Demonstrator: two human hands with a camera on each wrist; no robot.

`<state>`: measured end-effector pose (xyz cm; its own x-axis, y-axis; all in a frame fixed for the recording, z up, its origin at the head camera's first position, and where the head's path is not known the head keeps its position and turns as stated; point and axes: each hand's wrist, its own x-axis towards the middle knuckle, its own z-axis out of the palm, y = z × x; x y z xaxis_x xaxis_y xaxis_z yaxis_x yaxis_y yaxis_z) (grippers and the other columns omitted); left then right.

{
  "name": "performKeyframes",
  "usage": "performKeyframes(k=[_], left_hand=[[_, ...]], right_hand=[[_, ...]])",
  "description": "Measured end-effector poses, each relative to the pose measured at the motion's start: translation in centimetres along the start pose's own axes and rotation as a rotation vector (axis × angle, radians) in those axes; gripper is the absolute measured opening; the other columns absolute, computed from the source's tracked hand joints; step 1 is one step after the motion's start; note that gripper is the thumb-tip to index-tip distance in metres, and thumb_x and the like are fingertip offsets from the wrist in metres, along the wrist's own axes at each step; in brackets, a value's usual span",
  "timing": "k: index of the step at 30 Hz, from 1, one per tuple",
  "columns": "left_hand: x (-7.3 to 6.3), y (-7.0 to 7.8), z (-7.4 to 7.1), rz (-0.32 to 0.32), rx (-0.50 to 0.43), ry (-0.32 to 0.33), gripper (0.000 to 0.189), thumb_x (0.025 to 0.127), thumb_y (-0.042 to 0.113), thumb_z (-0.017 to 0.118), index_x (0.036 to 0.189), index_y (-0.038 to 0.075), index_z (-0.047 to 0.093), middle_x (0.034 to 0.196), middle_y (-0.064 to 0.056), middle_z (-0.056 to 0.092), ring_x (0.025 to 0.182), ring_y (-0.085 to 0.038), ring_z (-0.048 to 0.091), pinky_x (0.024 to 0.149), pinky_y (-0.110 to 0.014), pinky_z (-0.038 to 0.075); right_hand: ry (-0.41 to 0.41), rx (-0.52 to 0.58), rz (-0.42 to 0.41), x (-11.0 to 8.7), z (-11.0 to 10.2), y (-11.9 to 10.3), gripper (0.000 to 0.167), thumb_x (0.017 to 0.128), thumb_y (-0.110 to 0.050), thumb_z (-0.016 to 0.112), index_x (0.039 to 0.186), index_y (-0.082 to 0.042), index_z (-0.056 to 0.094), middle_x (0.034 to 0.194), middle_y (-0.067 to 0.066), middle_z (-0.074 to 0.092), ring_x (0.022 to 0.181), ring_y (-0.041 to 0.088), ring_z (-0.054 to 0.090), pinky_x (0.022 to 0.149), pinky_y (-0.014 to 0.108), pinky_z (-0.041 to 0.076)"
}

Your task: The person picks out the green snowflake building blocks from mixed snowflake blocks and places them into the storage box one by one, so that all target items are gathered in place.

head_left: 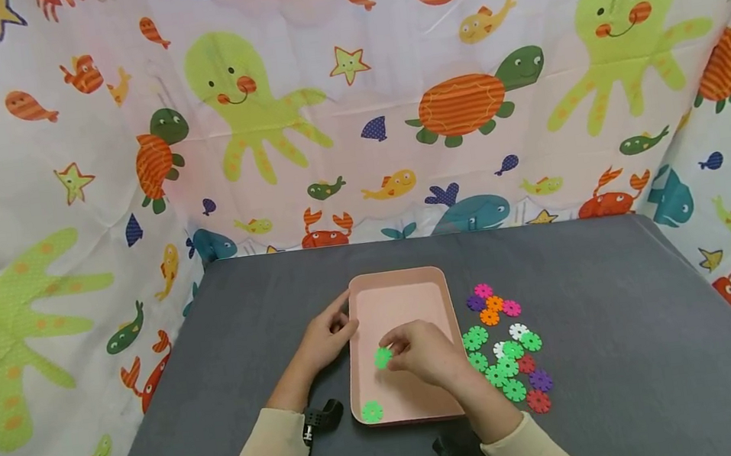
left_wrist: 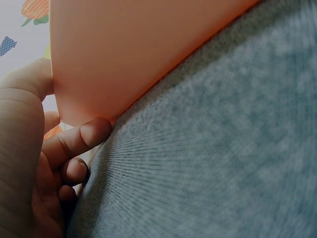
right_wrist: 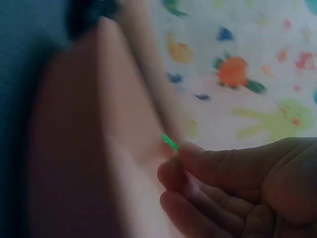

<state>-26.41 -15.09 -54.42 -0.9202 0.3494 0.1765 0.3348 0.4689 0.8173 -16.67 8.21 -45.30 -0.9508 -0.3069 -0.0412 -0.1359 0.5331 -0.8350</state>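
A pink rectangular tray [head_left: 402,296] lies on the grey table. My left hand [head_left: 326,339] holds its left side, thumb at the rim; in the left wrist view a fingertip [left_wrist: 96,131] presses low on the outer wall. Over the tray, my right hand [head_left: 423,351] pinches a green notched disc [head_left: 383,357] between thumb and fingers. That disc appears edge-on, a thin green strip [right_wrist: 170,142], in the right wrist view. Another green disc [head_left: 372,412] lies in the tray's near left corner.
Right of the tray lies a loose spread of notched discs: several green [head_left: 515,390], some white [head_left: 518,331], red [head_left: 538,401], purple [head_left: 540,380], orange [head_left: 490,317] and pink [head_left: 511,308]. A sea-animal printed curtain [head_left: 354,145] hangs behind the table.
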Motion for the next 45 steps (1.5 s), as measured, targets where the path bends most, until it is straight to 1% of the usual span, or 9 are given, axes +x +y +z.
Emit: performKeyframes(k=[5,10,17,23,27,32,39,42,45], left_hand=[[-0.1,0.2,0.0,0.005,-0.004,0.0,0.062,0.101,0.021,0.067,0.158,0.011,0.043,0.081,0.003,0.062,0.065,-0.013,0.049,0.066,-0.03,0.041],[-0.1,0.3,0.0,0.0,-0.013,-0.011,0.062,0.102,0.019,0.066,0.158,0.011,0.042,0.081,0.002,0.062,0.064,-0.013,0.047,0.066,-0.03,0.039],[0.0,0.1,-0.1,0.007,-0.015,-0.014,0.063,0.102,0.02,0.066,0.159,0.012,0.041,0.081,0.002,0.063,0.063,-0.014,0.048,0.065,-0.03,0.04],[0.1,0.1,-0.2,0.01,-0.012,-0.009,0.062,0.102,0.02,0.067,0.158,0.011,0.042,0.081,0.002,0.062,0.063,-0.013,0.048,0.065,-0.03,0.04],[0.0,0.1,-0.1,0.009,-0.004,-0.005,0.062,0.101,0.021,0.067,0.158,0.011,0.043,0.08,0.002,0.062,0.063,-0.013,0.047,0.065,-0.03,0.039],[0.0,0.1,0.0,0.0,-0.001,-0.005,0.063,0.101,0.022,0.067,0.158,0.011,0.043,0.081,0.003,0.061,0.063,-0.013,0.048,0.065,-0.03,0.04],[-0.1,0.0,0.0,-0.001,-0.019,-0.011,0.064,0.102,0.023,0.067,0.159,0.013,0.041,0.082,0.002,0.063,0.062,-0.014,0.047,0.066,-0.031,0.04],[-0.1,0.1,-0.1,-0.002,-0.024,-0.014,0.064,0.102,0.023,0.067,0.159,0.013,0.041,0.083,0.003,0.063,0.062,-0.014,0.047,0.066,-0.031,0.04],[-0.1,0.2,-0.1,-0.004,-0.022,-0.016,0.064,0.102,0.024,0.067,0.159,0.011,0.041,0.083,0.003,0.063,0.062,-0.014,0.047,0.065,-0.031,0.041]], right_hand=[[-0.02,-0.109,-0.024,-0.1,3.4,0.1,0.018,0.079,-0.001,0.085,0.094,-0.003,0.076,0.071,-0.004,0.059,0.064,0.011,0.052,0.059,0.028,0.045],[-0.013,-0.177,-0.039,-0.2,4.9,0.6,0.019,0.078,-0.002,0.086,0.093,-0.005,0.075,0.073,-0.006,0.055,0.066,0.01,0.05,0.064,0.029,0.045],[-0.011,-0.259,-0.048,0.1,5.5,1.1,0.02,0.079,-0.006,0.087,0.094,-0.008,0.074,0.076,-0.006,0.057,0.068,0.01,0.053,0.065,0.03,0.047],[-0.028,-0.242,-0.043,0.3,4.9,1.0,0.022,0.079,-0.011,0.088,0.099,-0.008,0.076,0.075,-0.006,0.057,0.067,0.01,0.052,0.064,0.03,0.046],[-0.01,-0.196,-0.029,0.2,3.1,0.5,0.024,0.085,-0.015,0.085,0.106,-0.007,0.076,0.074,-0.005,0.056,0.063,0.012,0.05,0.059,0.03,0.043],[0.056,-0.146,0.021,0.0,-0.9,0.1,0.025,0.089,-0.018,0.081,0.11,-0.007,0.076,0.077,-0.002,0.057,0.064,0.017,0.05,0.056,0.031,0.042],[0.159,-0.172,0.123,-0.6,-6.6,2.4,0.025,0.094,-0.016,0.075,0.116,-0.005,0.074,0.085,0.003,0.059,0.07,0.02,0.052,0.059,0.034,0.045],[0.146,-0.241,0.177,-1.0,-8.4,4.1,0.023,0.096,-0.013,0.072,0.117,-0.003,0.074,0.087,0.005,0.06,0.072,0.021,0.054,0.063,0.037,0.046],[0.083,-0.279,0.23,-1.1,-9.4,5.7,0.024,0.091,-0.009,0.075,0.114,-0.002,0.075,0.089,0.007,0.063,0.074,0.022,0.056,0.065,0.04,0.048]])
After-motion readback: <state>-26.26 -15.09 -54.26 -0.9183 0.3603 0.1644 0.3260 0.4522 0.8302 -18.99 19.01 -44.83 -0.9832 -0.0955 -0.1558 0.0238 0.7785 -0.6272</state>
